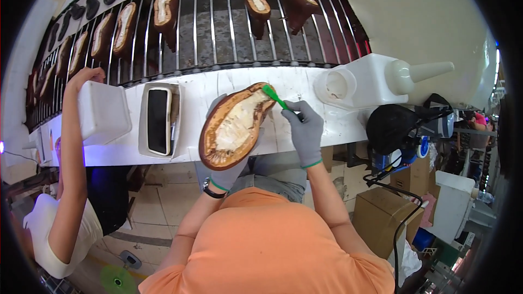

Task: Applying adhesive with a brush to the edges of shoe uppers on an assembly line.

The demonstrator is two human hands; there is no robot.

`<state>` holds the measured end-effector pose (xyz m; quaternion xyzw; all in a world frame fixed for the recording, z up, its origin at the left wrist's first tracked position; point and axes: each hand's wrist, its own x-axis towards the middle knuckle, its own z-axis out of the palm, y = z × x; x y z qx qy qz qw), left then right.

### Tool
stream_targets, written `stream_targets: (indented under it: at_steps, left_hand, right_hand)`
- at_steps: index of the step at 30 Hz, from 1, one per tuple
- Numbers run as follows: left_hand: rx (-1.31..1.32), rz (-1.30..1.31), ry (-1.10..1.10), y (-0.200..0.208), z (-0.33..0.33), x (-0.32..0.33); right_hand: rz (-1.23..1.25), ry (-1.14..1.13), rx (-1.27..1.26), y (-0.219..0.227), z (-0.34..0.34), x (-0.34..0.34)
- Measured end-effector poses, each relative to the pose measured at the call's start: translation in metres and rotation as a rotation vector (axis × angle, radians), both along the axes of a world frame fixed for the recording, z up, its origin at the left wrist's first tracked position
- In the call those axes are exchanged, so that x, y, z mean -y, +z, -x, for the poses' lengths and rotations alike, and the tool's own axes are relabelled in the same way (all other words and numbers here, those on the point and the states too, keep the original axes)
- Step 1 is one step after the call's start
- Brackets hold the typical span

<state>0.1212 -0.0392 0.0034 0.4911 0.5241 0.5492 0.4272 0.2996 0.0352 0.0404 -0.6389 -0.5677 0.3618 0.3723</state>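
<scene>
My left hand [227, 175], in a grey glove, is wrapped round a brown shoe upper [231, 128] from behind and below. The shoe is tilted with its bottom facing up, showing a pale cream centre and a tan rim. Most of my left fingers are hidden behind it. My right hand [306, 130], also gloved, is closed round a green-handled brush [277, 99]. The brush's tip touches the bottom of the shoe near its narrow upper end. Both hands are over the front part of the white bench [245, 76].
Ahead runs a barred conveyor [204, 27] carrying several brown shoes. A white cup [336, 84] stands beside a nozzled white bottle [376, 84]. Left are a tray with a black pad [159, 122], a white box [106, 114] and a co-worker's arm [73, 147]. Cardboard boxes [384, 218] stand right.
</scene>
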Motion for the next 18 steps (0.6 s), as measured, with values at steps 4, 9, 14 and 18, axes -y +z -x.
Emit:
stream_targets:
  at_steps: [4,9,14,18]
  left_hand:
    - [0.026,-0.012,0.014,-0.002,-0.002,0.001]
    - [-0.009,-0.035,0.027,0.007,-0.003,-0.004]
    - [-0.181,-0.085,0.094,0.023,-0.004,-0.007]
    - [-0.177,-0.053,0.103,0.026,-0.003,-0.007]
  right_hand:
    - [-0.058,-0.016,0.016,-0.006,0.003,0.001]
    - [-0.205,-0.016,0.142,-0.011,0.002,-0.001]
    - [-0.394,-0.002,0.266,-0.01,0.0,-0.009]
    - [-0.543,0.006,0.409,-0.002,0.002,-0.014]
